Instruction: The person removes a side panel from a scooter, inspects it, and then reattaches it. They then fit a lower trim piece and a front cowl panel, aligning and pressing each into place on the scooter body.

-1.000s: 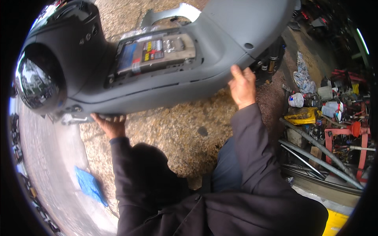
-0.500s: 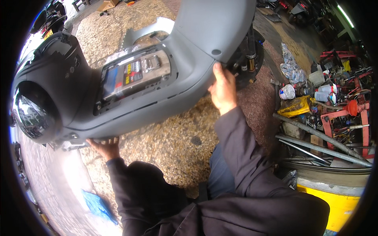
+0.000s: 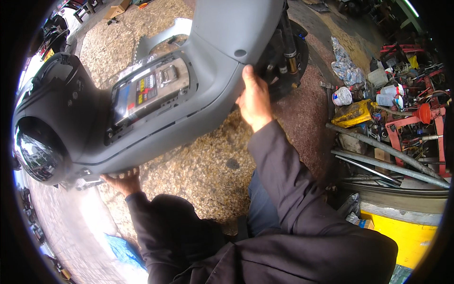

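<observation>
A large grey scooter body [image 3: 208,109] lies slantwise in front of me. In its footwell an open bay holds a flat battery-like block [image 3: 149,90] with a metal top, a handle and a label. My right hand [image 3: 255,99] grips the lower edge of the body at the right, thumb on top and fingers tucked beneath, hidden. My left hand [image 3: 124,180] cups the underside near the left end, its fingertips curled against the edge. Beyond that hand bulges a glossy black rounded part [image 3: 38,149]. A dark wheel [image 3: 295,71] and fork tube show behind the right end.
Pebbled floor [image 3: 203,165] lies below the body. To the right are metal pipes [image 3: 388,146], a red frame [image 3: 440,137], a white tub [image 3: 342,96], a yellow part [image 3: 353,113] and a yellow container [image 3: 402,236]. A pale curved panel [image 3: 161,35] lies behind; blue plastic [image 3: 124,251] at lower left.
The scooter body has shifted left, its left end coming slightly nearer. My right hand has moved left with it. Both hands keep their hold.
</observation>
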`<action>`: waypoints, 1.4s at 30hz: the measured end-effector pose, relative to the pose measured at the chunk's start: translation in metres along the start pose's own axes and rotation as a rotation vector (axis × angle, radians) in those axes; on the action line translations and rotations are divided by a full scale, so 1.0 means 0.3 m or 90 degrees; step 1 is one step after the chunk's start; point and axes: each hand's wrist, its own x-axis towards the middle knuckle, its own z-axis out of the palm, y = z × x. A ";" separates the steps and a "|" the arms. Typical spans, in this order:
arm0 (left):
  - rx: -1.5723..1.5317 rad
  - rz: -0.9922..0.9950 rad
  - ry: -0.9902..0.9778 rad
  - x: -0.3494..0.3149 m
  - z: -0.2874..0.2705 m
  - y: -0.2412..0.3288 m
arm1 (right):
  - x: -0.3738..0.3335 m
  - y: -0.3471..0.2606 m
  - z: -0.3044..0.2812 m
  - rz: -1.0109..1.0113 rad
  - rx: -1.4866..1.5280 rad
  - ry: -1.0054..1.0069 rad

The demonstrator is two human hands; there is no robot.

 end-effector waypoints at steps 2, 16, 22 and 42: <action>0.003 -0.003 -0.002 -0.006 0.005 0.002 | -0.003 -0.010 -0.008 -0.029 0.054 -0.070; 0.031 -0.002 -0.007 0.046 -0.028 0.001 | 0.050 0.010 -0.041 -0.087 -0.065 -0.044; 0.051 -0.009 0.004 0.058 -0.050 0.021 | 0.009 -0.041 -0.027 -0.170 -0.022 -0.002; 0.049 0.024 0.047 0.016 -0.034 0.009 | 0.055 -0.130 0.069 -0.881 -0.287 -0.478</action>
